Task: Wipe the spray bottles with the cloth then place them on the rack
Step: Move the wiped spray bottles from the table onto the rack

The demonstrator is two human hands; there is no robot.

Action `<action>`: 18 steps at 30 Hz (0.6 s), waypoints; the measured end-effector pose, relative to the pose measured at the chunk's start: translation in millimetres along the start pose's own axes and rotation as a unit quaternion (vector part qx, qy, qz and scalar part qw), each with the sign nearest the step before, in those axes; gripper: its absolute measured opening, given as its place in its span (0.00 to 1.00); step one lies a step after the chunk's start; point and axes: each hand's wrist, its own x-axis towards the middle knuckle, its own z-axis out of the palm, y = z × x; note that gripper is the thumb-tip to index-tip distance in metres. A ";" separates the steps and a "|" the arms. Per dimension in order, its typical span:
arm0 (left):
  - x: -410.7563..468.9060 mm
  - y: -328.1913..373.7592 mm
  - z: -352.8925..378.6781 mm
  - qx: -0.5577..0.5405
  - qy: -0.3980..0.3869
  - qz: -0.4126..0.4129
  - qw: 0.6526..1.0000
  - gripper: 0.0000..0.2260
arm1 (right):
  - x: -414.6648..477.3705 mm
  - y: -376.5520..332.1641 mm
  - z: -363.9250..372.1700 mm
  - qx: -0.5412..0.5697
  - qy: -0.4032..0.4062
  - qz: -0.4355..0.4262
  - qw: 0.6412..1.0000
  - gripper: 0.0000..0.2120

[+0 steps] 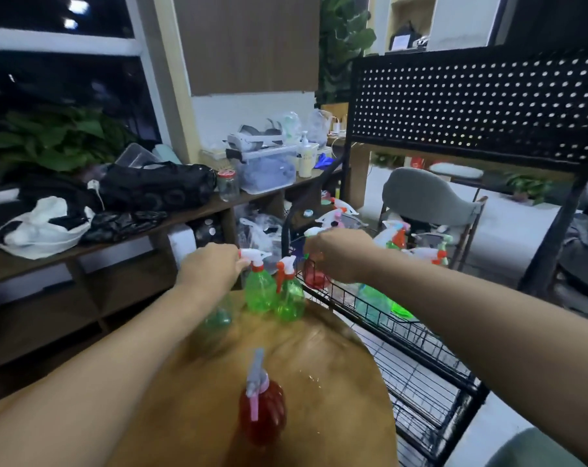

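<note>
left green bottle [260, 291]: clear green body, red collar, white head. right green bottle [290, 303]: clear green, white head, orange-red trigger. near red bottle [262, 412]: clear red, grey head, pink trigger. far red bottle [314, 278]: clear red. rack [420, 365]: black wire grid. pegboard [471, 106]: black, even rows of round holes. table [336, 382]: brown wood. chair [427, 193]: grey. bag [43, 227]: white.

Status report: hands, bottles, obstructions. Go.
Left hand pinches head of green bottle, on table. Right hand grips red bottle at rack edge. No cloth in view. Second green bottle close beside first.
</note>
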 end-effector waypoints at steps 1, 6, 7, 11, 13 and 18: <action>-1.4 -10.3 1.2 0.003 0.009 -0.013 1.000 0.21 | 6.2 -8.2 2.8 0.001 -0.005 -0.002 1.000 0.17; -3.1 -48.0 22.9 -0.050 0.036 -0.045 0.997 0.13 | 30.3 -41.6 20.1 0.007 -0.026 0.007 1.000 0.28; -0.9 -51.2 27.5 -0.055 0.032 -0.047 0.997 0.15 | 32.4 -46.0 24.6 0.012 -0.027 0.008 1.000 0.29; 11.5 -59.0 45.8 -0.074 -0.002 -0.072 0.995 0.22 | 34.3 -63.0 47.2 0.015 -0.035 0.034 0.999 0.31; 18.4 -62.6 56.3 -0.093 -0.026 -0.082 0.992 0.21 | 32.9 -70.8 58.2 0.037 -0.047 0.057 0.997 0.29; 34.6 -70.5 69.7 -0.125 -0.014 -0.075 0.989 0.12 | 33.7 -75.0 70.9 0.027 0.000 0.063 0.998 0.13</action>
